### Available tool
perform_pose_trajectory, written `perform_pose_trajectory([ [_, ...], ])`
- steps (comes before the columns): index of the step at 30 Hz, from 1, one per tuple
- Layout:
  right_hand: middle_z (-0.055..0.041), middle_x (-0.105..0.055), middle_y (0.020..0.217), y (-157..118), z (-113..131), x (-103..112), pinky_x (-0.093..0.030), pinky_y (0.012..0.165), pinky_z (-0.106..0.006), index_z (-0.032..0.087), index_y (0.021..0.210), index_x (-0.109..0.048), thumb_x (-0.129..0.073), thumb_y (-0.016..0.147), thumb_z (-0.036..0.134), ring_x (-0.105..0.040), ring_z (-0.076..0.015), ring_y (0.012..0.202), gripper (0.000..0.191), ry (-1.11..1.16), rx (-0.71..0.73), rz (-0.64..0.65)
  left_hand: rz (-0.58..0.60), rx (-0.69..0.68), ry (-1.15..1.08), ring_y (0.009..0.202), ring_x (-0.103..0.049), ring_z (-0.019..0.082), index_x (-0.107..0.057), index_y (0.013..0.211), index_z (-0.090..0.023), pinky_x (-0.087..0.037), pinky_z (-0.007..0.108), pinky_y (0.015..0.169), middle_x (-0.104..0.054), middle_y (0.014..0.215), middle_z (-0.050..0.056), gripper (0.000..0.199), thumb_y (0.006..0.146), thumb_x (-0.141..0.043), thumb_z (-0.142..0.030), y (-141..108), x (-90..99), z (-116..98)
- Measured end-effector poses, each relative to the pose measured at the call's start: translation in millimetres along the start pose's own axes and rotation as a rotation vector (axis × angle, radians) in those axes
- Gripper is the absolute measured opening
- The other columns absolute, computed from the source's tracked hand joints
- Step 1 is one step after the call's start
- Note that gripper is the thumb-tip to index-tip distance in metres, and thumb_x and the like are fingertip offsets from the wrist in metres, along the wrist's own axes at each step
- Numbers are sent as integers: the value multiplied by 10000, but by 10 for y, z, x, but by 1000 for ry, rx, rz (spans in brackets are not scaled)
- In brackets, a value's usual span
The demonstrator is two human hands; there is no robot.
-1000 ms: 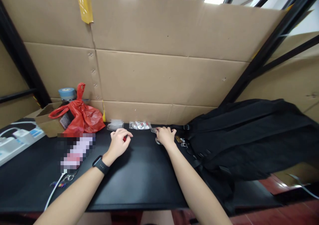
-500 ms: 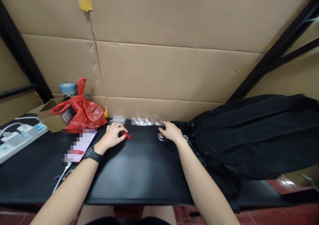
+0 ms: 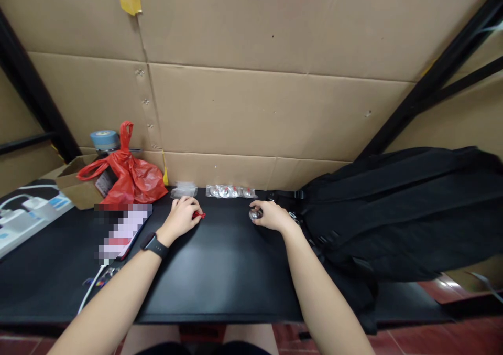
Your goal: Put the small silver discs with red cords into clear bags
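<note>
My left hand [image 3: 184, 216], with a dark watch on its wrist, rests on the black table with its fingers curled over a small red cord [image 3: 200, 215]. Only a bit of that cord shows past the fingertips. On the right, my right hand [image 3: 274, 215] has thumb and fingers closed round the edge of a small, round, shiny disc [image 3: 254, 215] on the table. Behind the hands, against the cardboard, lies a row of similar discs in clear wrappers [image 3: 230, 191]. To their left is a pile of small clear plastic bags [image 3: 184, 189].
A black backpack [image 3: 396, 218] fills the right side. At left are a red plastic bag [image 3: 135, 179], a cardboard box [image 3: 80, 187], a blue-topped roll [image 3: 105, 139], a charging phone [image 3: 128, 229] and a white power strip [image 3: 27, 221]. A cardboard wall [image 3: 243, 114] closes the back.
My right hand has drawn back from the wrapped row and closed on the loose disc. My left fingers have moved farther over the red cord, covering more of it.
</note>
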State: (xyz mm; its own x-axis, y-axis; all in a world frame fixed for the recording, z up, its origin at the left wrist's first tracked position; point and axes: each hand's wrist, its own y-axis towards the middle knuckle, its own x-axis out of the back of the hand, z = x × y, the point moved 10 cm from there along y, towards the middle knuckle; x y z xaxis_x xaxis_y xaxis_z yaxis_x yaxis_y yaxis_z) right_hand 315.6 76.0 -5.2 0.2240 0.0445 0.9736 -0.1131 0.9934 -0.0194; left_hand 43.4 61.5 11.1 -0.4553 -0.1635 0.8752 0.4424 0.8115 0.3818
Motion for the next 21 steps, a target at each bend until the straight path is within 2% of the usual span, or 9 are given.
perform_pose_trajectory([
  [6, -38, -735, 1099, -28, 24, 55, -491, 779, -335, 320, 1137, -691, -709, 759, 311, -672, -269, 1040, 378, 19, 2, -23, -36, 51, -35, 1159, -475, 275, -715, 770, -241, -287, 432, 933, -684, 1088, 57, 146, 876, -626, -287, 11, 21, 46],
  [10, -46, -724, 1121, -9, 135, 195, -502, 800, -316, 275, 1152, -673, -707, 782, 280, -676, -222, 987, 372, 199, 129, -166, -84, 94, -92, 1110, -538, 248, -700, 890, -260, -281, 422, 949, -724, 1029, 33, 143, 926, -575, -321, 20, 123, 5],
  [13, -72, -705, 1159, -62, 424, 258, -523, 785, -303, 228, 1216, -630, -682, 806, 265, -677, -192, 955, 414, 472, 324, -256, -108, 111, -158, 1053, -589, 228, -719, 880, -279, -296, 408, 944, -741, 994, 3, 129, 914, -607, -334, 22, 209, -90],
  [16, -85, -687, 1191, -176, 797, 227, -548, 779, -322, 224, 1228, -618, -690, 811, 295, -680, -196, 957, 429, 693, 481, -266, -151, 134, -237, 1017, -616, 217, -738, 873, -289, -345, 390, 928, -748, 962, -10, 76, 874, -664, -311, 12, 285, -176],
  [19, -87, -671, 1211, -297, 1089, 184, -570, 794, -341, 243, 1224, -621, -696, 814, 312, -665, -207, 1006, 423, 847, 536, -277, -183, 165, -298, 1018, -621, 223, -750, 907, -289, -394, 390, 924, -747, 962, 3, 92, 861, -673, -311, -5, 315, -233],
  [21, -88, -661, 1222, -371, 1219, 178, -574, 812, -347, 251, 1236, -613, -697, 819, 312, -656, -209, 1032, 429, 908, 559, -301, -164, 156, -327, 1036, -616, 234, -754, 891, -279, -413, 400, 931, -742, 967, 17, 103, 865, -663, -318, -6, 288, -290],
])
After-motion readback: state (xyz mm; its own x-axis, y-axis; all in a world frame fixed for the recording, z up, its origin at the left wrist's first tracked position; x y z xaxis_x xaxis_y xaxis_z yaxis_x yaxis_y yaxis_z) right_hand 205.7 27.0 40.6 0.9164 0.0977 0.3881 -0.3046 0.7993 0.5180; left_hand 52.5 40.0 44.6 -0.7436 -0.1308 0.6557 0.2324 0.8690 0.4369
